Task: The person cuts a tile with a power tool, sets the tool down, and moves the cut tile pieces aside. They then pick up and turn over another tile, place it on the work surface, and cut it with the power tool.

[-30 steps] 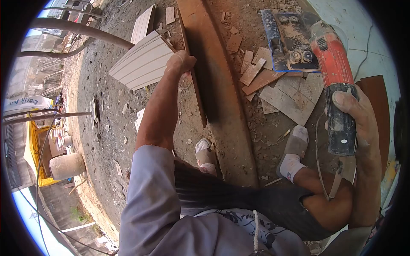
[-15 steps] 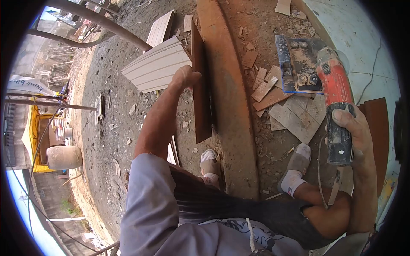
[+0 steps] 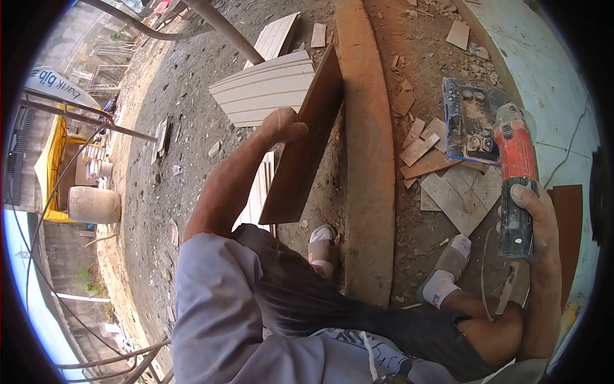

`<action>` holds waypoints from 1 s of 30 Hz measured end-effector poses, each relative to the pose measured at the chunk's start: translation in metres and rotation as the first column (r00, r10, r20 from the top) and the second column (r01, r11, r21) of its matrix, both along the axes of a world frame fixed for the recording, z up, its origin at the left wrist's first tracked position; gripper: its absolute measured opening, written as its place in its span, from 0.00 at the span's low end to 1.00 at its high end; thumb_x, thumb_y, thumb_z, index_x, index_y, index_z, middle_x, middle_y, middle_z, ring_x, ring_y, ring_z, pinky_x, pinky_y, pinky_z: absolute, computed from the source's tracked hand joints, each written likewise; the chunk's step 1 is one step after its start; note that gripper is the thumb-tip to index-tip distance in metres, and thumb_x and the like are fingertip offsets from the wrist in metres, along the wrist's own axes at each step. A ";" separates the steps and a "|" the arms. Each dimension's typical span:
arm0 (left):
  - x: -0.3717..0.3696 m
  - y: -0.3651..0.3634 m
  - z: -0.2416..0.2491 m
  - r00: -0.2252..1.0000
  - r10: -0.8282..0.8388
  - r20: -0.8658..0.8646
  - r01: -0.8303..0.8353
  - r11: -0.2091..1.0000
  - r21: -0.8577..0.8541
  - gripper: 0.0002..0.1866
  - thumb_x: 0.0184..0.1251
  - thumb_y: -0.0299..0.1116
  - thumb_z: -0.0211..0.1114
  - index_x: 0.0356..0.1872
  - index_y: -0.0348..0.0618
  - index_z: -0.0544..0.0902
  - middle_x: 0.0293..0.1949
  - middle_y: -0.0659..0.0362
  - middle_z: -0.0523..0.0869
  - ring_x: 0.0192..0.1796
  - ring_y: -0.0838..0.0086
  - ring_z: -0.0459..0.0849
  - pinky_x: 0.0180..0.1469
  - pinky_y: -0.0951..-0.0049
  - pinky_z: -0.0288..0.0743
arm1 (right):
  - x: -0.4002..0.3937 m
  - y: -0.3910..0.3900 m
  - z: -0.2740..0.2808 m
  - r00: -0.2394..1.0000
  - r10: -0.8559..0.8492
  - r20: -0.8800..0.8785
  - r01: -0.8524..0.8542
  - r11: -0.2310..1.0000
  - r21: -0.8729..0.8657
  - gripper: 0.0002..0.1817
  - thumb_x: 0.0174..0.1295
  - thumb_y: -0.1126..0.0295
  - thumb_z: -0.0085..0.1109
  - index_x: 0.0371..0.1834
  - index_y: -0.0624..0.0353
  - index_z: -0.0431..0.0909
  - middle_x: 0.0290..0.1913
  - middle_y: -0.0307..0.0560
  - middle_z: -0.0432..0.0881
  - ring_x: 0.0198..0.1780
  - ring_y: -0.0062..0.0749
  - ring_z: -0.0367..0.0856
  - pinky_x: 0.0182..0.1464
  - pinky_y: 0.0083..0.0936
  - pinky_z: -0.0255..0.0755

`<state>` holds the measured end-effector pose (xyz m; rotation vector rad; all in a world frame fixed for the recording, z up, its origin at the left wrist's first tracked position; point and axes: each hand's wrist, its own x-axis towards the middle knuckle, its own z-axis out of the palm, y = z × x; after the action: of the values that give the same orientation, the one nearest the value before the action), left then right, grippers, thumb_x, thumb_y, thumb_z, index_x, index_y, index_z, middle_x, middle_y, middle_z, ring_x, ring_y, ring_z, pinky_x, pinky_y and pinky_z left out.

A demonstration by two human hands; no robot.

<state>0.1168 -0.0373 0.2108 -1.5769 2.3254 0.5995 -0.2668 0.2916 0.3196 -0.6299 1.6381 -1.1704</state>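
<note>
My left hand [image 3: 284,126] is closed on the edge of a long brown tile [image 3: 310,144], which stands tilted on its narrow side above the ground. My right hand [image 3: 536,208] wraps round the black handle of a red angle grinder [image 3: 517,153], its thumb lying on top. The grinder's head points away from me, beside a dusty blue-edged box [image 3: 473,121] with round fittings. A cord runs down from the handle's end. Close past my left hand lie pale grooved boards [image 3: 262,86].
A long reddish-brown beam [image 3: 368,160] lies between my feet. Broken tile pieces [image 3: 460,192] are scattered right of it. Metal poles [image 3: 224,29] cross the upper left. A barrel [image 3: 94,205] stands at far left, and a pale tiled surface [image 3: 543,70] runs along the right.
The brown tile has turned from nearly upright in view to a slant, its near end swinging left toward me. The view has shifted, and the grinder stays in my right hand.
</note>
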 end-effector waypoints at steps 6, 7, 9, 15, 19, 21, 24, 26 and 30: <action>0.039 0.047 -0.019 0.993 -0.099 0.060 0.105 0.989 -0.109 0.21 0.57 0.47 0.65 0.25 0.33 0.85 0.26 0.40 0.84 0.33 0.47 0.86 0.39 0.52 0.79 | 0.005 0.001 0.002 0.999 -0.005 -0.048 0.008 0.998 0.058 0.25 0.60 0.54 0.63 0.49 0.63 0.71 0.26 0.44 0.78 0.19 0.23 0.78 0.22 0.19 0.78; 0.048 0.053 -0.028 0.995 -0.085 0.048 0.089 0.991 -0.104 0.21 0.57 0.47 0.65 0.25 0.33 0.85 0.26 0.40 0.84 0.33 0.47 0.86 0.39 0.52 0.79 | 0.006 0.001 0.002 0.999 -0.029 -0.038 0.032 0.997 0.074 0.25 0.60 0.54 0.63 0.49 0.63 0.71 0.27 0.45 0.78 0.19 0.25 0.79 0.21 0.20 0.78; 0.060 0.065 -0.041 0.999 -0.039 0.009 0.040 0.995 -0.090 0.21 0.57 0.48 0.64 0.27 0.35 0.86 0.26 0.40 0.85 0.34 0.47 0.86 0.39 0.51 0.79 | 0.012 0.001 0.005 0.998 -0.039 -0.044 0.043 0.994 0.098 0.24 0.61 0.53 0.63 0.49 0.62 0.71 0.27 0.45 0.79 0.19 0.26 0.80 0.21 0.21 0.79; 0.067 0.080 -0.049 0.998 0.002 -0.061 -0.010 0.990 -0.138 0.23 0.62 0.52 0.64 0.30 0.37 0.87 0.30 0.41 0.87 0.38 0.47 0.88 0.44 0.51 0.80 | 0.017 0.001 0.004 0.996 -0.041 -0.080 0.052 0.988 0.146 0.24 0.60 0.53 0.63 0.47 0.63 0.71 0.28 0.46 0.80 0.20 0.26 0.81 0.22 0.22 0.79; 0.074 0.090 -0.041 0.993 0.095 -0.074 -0.100 0.992 -0.072 0.24 0.63 0.56 0.64 0.32 0.41 0.88 0.31 0.43 0.87 0.40 0.49 0.88 0.45 0.53 0.80 | 0.021 0.005 0.005 0.989 -0.022 -0.148 0.044 0.988 0.146 0.23 0.63 0.52 0.61 0.46 0.62 0.71 0.29 0.48 0.81 0.20 0.29 0.82 0.21 0.24 0.80; 0.085 0.098 -0.044 0.962 0.219 -0.163 -0.218 0.976 0.021 0.23 0.63 0.56 0.64 0.37 0.45 0.89 0.33 0.45 0.88 0.41 0.51 0.88 0.45 0.55 0.80 | 0.020 0.007 0.003 0.986 -0.009 -0.164 0.033 0.989 0.146 0.22 0.64 0.52 0.59 0.45 0.61 0.71 0.29 0.47 0.82 0.21 0.29 0.83 0.21 0.24 0.80; 0.099 0.120 -0.043 0.945 0.225 -0.238 -0.228 0.973 0.015 0.22 0.63 0.55 0.64 0.44 0.48 0.89 0.35 0.47 0.89 0.42 0.53 0.88 0.46 0.57 0.80 | 0.017 0.011 0.000 0.992 -0.001 -0.128 0.022 0.986 0.163 0.23 0.65 0.51 0.59 0.45 0.61 0.72 0.29 0.47 0.82 0.21 0.31 0.83 0.22 0.26 0.81; 0.107 0.137 -0.045 0.928 0.254 -0.271 -0.259 0.966 0.017 0.22 0.63 0.55 0.65 0.46 0.50 0.89 0.36 0.48 0.89 0.42 0.54 0.89 0.46 0.58 0.80 | 0.020 0.012 -0.001 0.992 -0.028 -0.127 0.050 0.983 0.176 0.22 0.66 0.50 0.58 0.45 0.62 0.73 0.29 0.47 0.83 0.22 0.32 0.84 0.22 0.27 0.81; 0.114 0.175 -0.043 0.848 0.369 -0.381 -0.366 0.927 0.084 0.22 0.63 0.53 0.66 0.49 0.50 0.88 0.38 0.48 0.90 0.43 0.54 0.89 0.47 0.58 0.80 | 0.035 0.011 0.002 0.993 -0.037 -0.113 0.055 0.985 0.161 0.21 0.66 0.51 0.58 0.45 0.61 0.74 0.29 0.48 0.83 0.22 0.33 0.84 0.22 0.27 0.82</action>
<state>0.2312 0.1377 0.1681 -2.0840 2.2759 1.1039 -0.2321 0.3024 0.3219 -0.5619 1.8301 -1.0362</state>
